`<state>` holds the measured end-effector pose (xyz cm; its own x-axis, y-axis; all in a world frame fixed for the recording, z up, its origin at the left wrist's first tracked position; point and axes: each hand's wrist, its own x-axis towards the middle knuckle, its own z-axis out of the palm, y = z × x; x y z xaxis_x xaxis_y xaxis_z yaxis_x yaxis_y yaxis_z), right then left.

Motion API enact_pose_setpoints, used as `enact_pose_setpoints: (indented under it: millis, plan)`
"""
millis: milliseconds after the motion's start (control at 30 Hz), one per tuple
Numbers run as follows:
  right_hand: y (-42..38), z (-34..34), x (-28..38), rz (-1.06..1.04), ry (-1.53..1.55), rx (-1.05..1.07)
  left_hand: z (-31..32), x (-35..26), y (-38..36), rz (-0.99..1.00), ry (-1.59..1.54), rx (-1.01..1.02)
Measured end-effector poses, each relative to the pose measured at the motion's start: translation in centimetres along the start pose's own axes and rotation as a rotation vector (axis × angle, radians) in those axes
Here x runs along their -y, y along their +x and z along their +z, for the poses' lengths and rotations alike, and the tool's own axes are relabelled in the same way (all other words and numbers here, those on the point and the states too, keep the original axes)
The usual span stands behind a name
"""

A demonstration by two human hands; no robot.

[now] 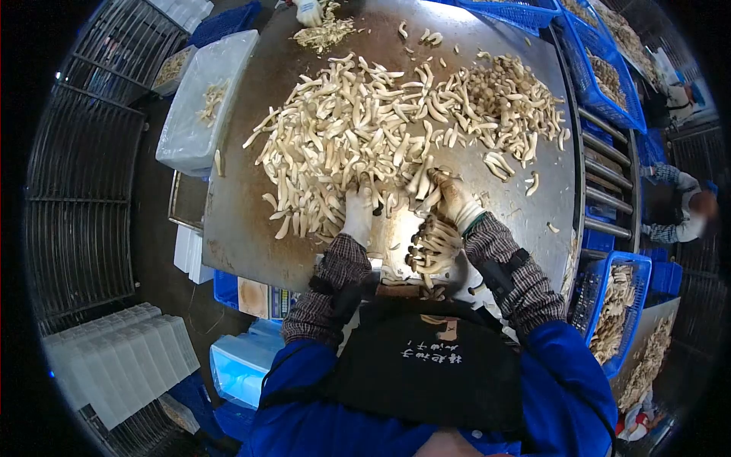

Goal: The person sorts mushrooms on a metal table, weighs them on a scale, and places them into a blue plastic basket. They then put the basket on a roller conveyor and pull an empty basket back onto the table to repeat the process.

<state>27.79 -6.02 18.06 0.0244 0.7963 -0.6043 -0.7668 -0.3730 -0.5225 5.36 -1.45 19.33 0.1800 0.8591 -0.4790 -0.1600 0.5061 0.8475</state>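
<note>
A large heap of pale, long-stemmed mushrooms (343, 126) is spread over the metal table (251, 255). At the heap's near edge is my left hand (360, 209) in a white glove. Its fingers point into the mushrooms, and their tips are hard to make out. My right hand (454, 199), in a stained glove, curls its fingers around a few mushrooms (422, 183) just right of the left hand. Close to my body, below the right hand, lies a bunch of brown-capped mushrooms (435, 245). Browner-capped mushrooms (514, 99) form the heap's right side.
A lined white bin (199, 107) stands at the table's left edge. Blue baskets of mushrooms (613, 305) and a roller conveyor (607, 175) line the right side. Across the table, another person's gloved hand (308, 11) touches a small pile. Stacked white boxes (126, 358) stand lower left.
</note>
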Motion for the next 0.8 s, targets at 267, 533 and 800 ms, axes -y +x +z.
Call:
enact_pose_setpoints:
  millis: [267, 533, 800]
  plan:
    - [-1.2, -1.6, 2.4, 0.023, -0.042, -0.007, -3.1, 4.2, 4.0, 0.262, 0.005, -0.079]
    - [-1.7, -1.6, 4.2, -0.396, -0.914, -0.039, -2.5, 1.4, 2.9, -0.132, -0.652, 0.144]
    - [0.0, 2.7, 0.6, -0.336, -1.621, -0.209, 1.0, 2.0, -1.0, -0.055, -0.237, 0.448]
